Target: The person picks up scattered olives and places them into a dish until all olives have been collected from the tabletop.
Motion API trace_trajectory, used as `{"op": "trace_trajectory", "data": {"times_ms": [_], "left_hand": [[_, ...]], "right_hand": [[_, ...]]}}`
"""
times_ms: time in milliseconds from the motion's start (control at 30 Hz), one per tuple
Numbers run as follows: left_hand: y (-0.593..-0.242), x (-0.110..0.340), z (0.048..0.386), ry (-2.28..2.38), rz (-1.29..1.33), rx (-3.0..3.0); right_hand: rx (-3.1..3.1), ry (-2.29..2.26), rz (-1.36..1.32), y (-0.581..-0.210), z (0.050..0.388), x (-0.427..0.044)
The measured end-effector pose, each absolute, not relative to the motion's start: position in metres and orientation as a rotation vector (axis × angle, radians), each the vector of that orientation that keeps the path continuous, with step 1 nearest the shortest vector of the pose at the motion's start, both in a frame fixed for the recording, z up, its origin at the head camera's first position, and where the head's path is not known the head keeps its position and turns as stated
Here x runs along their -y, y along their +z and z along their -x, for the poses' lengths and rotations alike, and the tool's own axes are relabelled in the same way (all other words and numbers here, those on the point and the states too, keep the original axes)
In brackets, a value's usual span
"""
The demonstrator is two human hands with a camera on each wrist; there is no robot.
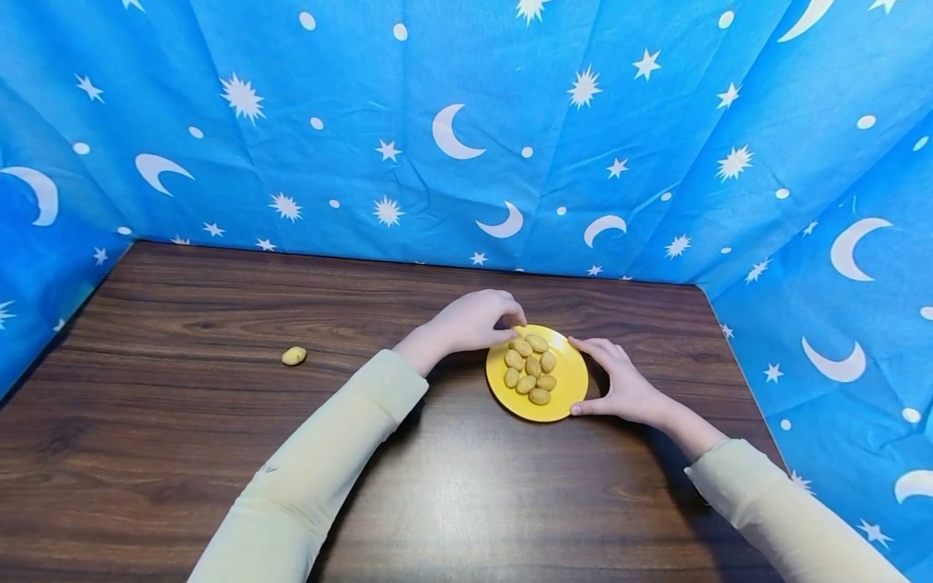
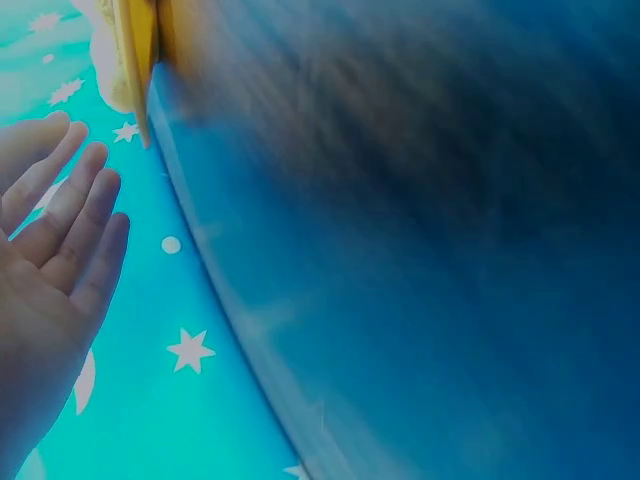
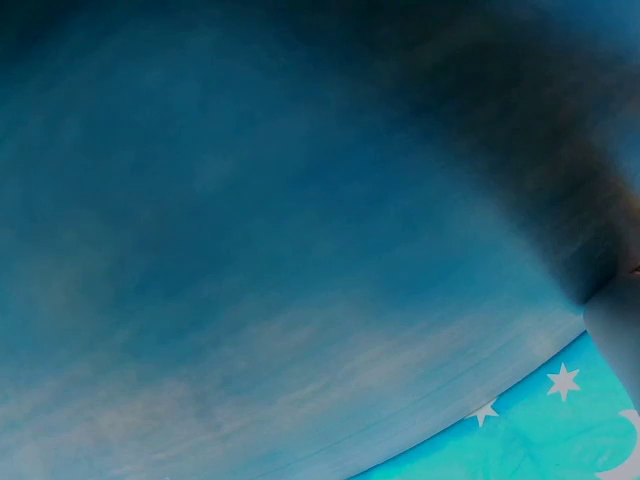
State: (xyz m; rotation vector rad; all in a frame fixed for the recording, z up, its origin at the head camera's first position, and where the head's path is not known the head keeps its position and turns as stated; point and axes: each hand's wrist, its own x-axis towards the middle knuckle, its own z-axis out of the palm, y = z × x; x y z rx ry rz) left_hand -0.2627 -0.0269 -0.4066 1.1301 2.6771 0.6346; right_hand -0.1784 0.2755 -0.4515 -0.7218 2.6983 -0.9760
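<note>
A round yellow plate (image 1: 568,380) lies on the table, right of the middle. Several oval, yellowish-brown pieces that look like walnuts (image 1: 533,367) rest on it. At the plate's upper left rim is my left hand (image 1: 474,318), thumb and fingers apart above the nuts. In the left wrist view its fingers (image 2: 75,230) look loosely extended, and no nut shows in them. My right hand (image 1: 627,389) holds the plate's right side, thumb and fingers spread round the rim. Farther left, one paler yellow nut (image 1: 294,355) lies alone on the wood. The right wrist view barely shows the hand.
The dark wood-grain table (image 1: 466,502) meets blue cloth (image 1: 350,162) printed with white moons and stars at the back and both sides. The left forearm's pale sleeve (image 1: 313,470) crosses the table between the lone nut and the plate. Table surfaces are blurred in both wrist views.
</note>
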Motion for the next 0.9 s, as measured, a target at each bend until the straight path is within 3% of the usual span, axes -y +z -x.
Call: {"op": "trace_trajectory", "data": {"times_ms": [900], "left_hand": [[-0.402,0.125,0.248,0.729,-0.948,-2.842]], "right_hand": [[-2.712,-0.962,0.717,-0.452,0.178,-0.274]]}}
